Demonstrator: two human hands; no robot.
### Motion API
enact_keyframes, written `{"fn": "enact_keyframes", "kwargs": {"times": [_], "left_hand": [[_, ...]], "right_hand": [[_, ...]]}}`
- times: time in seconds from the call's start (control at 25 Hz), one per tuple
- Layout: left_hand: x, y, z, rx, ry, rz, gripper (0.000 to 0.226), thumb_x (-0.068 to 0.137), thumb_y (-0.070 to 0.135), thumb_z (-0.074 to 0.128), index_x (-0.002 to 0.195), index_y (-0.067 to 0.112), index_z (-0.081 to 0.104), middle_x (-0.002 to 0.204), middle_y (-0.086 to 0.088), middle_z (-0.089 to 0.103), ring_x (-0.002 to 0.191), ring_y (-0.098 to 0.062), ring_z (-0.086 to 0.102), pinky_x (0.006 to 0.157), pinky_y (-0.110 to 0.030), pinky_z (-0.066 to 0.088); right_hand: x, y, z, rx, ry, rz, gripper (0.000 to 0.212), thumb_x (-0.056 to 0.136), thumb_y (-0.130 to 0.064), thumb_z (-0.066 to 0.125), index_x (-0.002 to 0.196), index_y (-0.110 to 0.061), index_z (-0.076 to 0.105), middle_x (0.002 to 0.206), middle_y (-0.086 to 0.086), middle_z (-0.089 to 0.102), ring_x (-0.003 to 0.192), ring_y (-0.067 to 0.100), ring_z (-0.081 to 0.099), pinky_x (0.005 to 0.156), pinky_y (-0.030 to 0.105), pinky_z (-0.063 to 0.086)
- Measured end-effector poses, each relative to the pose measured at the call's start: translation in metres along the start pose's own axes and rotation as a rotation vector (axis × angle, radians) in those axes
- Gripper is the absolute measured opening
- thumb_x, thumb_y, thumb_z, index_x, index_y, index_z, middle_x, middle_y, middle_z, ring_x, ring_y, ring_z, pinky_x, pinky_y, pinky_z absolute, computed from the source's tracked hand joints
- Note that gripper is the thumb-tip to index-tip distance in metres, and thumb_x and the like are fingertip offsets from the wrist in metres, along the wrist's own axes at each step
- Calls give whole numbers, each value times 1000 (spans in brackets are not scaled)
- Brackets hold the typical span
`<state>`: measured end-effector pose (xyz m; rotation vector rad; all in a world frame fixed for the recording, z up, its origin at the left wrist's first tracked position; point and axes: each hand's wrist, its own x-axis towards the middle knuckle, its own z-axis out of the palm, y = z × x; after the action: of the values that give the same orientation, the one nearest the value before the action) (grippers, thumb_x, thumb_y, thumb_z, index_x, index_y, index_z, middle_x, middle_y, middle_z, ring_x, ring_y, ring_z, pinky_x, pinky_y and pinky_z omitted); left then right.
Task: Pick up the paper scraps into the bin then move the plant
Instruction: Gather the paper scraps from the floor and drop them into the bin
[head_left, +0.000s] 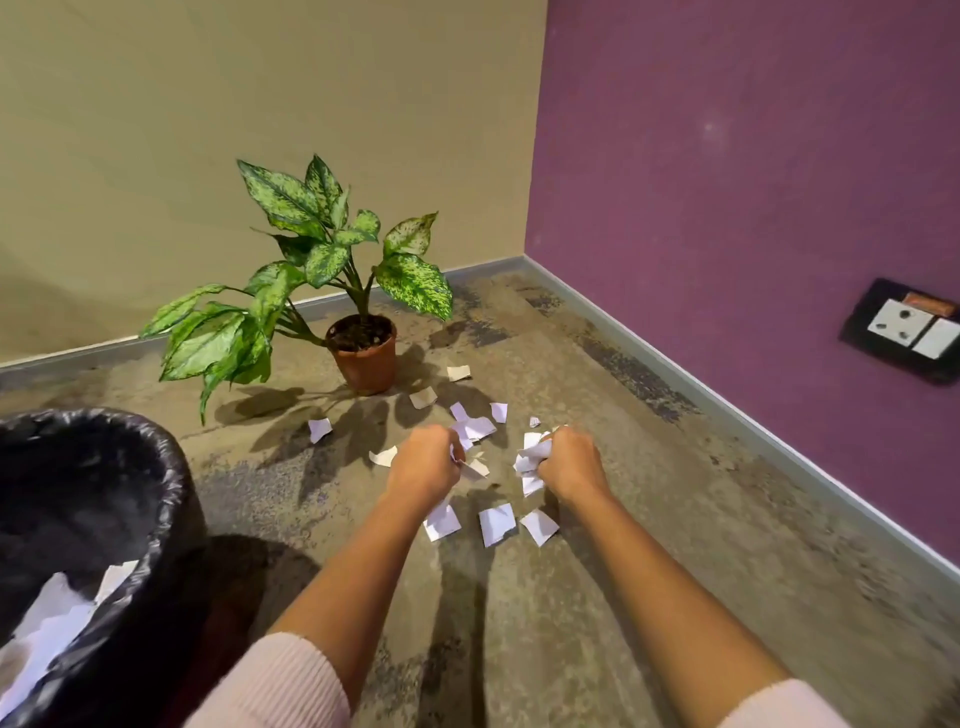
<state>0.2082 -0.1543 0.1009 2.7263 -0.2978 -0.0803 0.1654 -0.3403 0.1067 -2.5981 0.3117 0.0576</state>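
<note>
Both hands work low over the floor to gather paper. The right hand (569, 462) has its fingers curled round a bunch of paper scraps (530, 460); the left hand (426, 460) pinches a small piece. More scraps lie around them, some near the plant (332, 291) (which stands untouched by the wall). The bin (171, 467) waits at the left, already holding paper.

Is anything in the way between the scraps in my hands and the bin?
Nothing visible. Only floor lies between the bin and the scraps gripped in the left hand and right hand.
</note>
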Motion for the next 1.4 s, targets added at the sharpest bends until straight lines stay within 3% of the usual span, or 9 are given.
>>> {"fn": "enact_keyframes", "kwargs": {"times": [0.24, 0.48, 0.68, 0.88, 0.96, 1.04, 1.2, 1.32, 1.4], "left_hand": [[-20, 8, -106, 17, 110, 37, 12, 81, 11, 69, 87, 20, 73, 101, -9, 69, 96, -30, 64, 74, -35, 50], [-42, -13, -228, 130, 159, 17, 13, 82, 13, 71, 93, 19, 75, 95, -6, 70, 83, -23, 62, 65, -29, 45], [-78, -68, -306, 309, -32, -100, 17, 77, 17, 75, 94, 18, 76, 92, -5, 71, 76, -19, 57, 67, -27, 47], [-119, -141, -350, 261, -241, -337, 18, 66, 9, 82, 82, 17, 76, 73, -3, 71, 58, -19, 62, 47, -24, 51], [-135, -165, -356, 274, -301, -398, 21, 64, 10, 83, 83, 15, 77, 67, -2, 71, 56, -19, 63, 50, -27, 55], [-146, -182, -356, 311, -347, -436, 24, 62, 14, 84, 85, 16, 77, 76, -4, 74, 64, -21, 64, 61, -35, 57], [-159, -194, -347, 326, -441, -488, 19, 67, 24, 85, 82, 27, 75, 83, 8, 71, 65, -12, 60, 49, -21, 46], [-155, -189, -336, 309, -623, -524, 35, 80, 29, 77, 115, 30, 70, 120, 9, 62, 101, -17, 58, 47, -19, 50], [-150, -186, -327, 287, -746, -533, 45, 87, 28, 71, 131, 23, 60, 140, 2, 52, 122, -21, 49, 78, -25, 57]], "right_hand": [[-22, -95, -62, 14, 43, -140, 40, 84, -2, 56, 106, -28, 76, 110, 9, 71, 99, 29, 65, 80, 25, 48], [-37, -202, -100, 49, 67, -273, 32, 85, -5, 61, 108, -22, 75, 109, 11, 69, 98, 30, 65, 86, 33, 53], [-60, -297, -86, 46, 35, -409, 25, 87, -8, 63, 110, -8, 71, 109, 14, 66, 86, 27, 59, 71, 30, 48], [-92, -366, -48, 22, -123, -521, 19, 83, -5, 66, 101, 1, 68, 106, 19, 66, 87, 29, 62, 70, 32, 50], [-103, -382, -29, 5, -192, -553, 24, 81, -7, 68, 105, -2, 69, 109, 18, 67, 95, 31, 65, 74, 32, 52], [-112, -392, -12, -17, -254, -577, 30, 80, -9, 69, 109, -1, 67, 113, 19, 65, 100, 33, 64, 79, 34, 54], [-126, -397, 13, -111, -374, -598, 39, 78, -19, 73, 110, -1, 60, 110, 19, 62, 87, 29, 56, 68, 30, 42], [-129, -392, 19, -182, -498, -616, 53, 76, -21, 77, 124, -6, 60, 108, 13, 65, 88, 28, 61, 69, 30, 47], [-130, -385, 17, -147, -580, -625, 60, 73, -21, 82, 127, -11, 59, 117, 11, 65, 95, 28, 65, 77, 35, 56]]}}
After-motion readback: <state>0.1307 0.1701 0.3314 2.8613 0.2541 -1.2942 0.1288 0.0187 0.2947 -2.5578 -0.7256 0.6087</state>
